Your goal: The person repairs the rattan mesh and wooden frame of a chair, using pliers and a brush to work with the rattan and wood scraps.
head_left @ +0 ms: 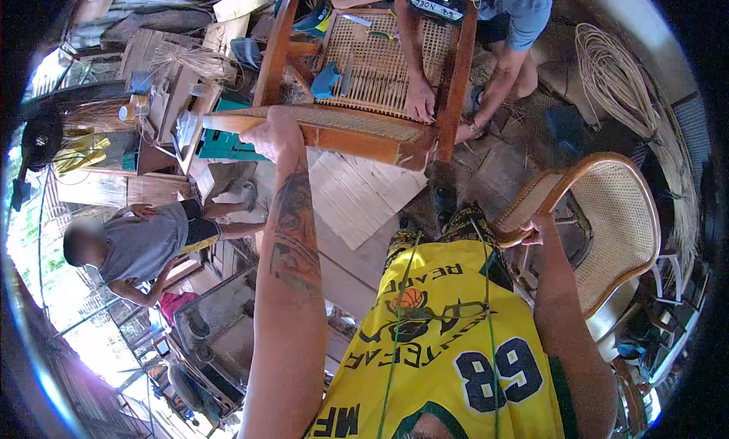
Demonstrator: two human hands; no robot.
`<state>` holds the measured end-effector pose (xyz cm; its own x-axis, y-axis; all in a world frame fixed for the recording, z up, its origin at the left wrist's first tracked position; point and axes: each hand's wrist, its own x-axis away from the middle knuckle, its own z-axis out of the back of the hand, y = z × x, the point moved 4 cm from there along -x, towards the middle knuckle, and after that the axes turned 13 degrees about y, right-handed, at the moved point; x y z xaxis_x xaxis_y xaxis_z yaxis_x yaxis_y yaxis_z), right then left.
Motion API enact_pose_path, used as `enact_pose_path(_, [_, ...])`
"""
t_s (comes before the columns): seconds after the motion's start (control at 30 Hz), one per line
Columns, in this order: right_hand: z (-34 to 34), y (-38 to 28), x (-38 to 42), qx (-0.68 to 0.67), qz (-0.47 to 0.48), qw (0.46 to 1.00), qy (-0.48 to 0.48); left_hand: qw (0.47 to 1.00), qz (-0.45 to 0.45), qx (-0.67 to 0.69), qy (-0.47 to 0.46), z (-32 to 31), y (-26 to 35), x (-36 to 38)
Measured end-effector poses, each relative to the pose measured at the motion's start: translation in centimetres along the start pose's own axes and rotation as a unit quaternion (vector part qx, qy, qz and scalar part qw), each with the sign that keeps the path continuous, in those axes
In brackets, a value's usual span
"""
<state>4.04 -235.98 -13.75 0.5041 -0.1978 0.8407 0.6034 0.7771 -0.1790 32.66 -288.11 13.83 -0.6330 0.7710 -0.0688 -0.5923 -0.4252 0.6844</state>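
Left hand closed over wooden frame rail, arm fully extended; rail's long axis runs left-right. Right hand curled around rattan chair armrest, chair right of rail. Co-worker's hand presses cane webbing beyond rail.

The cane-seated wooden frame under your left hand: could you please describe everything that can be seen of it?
The wooden frame is reddish-brown timber with a pale woven cane panel stretched between its rails. It lies tilted across the workspace, its long side rails running up toward the top of the view. The left hand grips its near rail at the corner. A co-worker's hand presses on the cane near the right rail. A blue tool and small implements rest on the weave. Pale woven matting lies on the floor beneath.
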Motion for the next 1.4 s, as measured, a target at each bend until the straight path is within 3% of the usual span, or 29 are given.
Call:
enact_pose_path(0.53, [-0.7, 2.4, -5.1, 0.007, -0.032, 0.999, -0.015, 1.000, 0.000, -0.005, -0.003, 0.2, 0.3, 0.2])
enact_pose_path(1.4, [-0.6, 1.8, -3.8, 0.035, -0.036, 0.997, -0.051, 1.000, 0.004, 0.007, -0.016, 0.2, 0.2, 0.2])
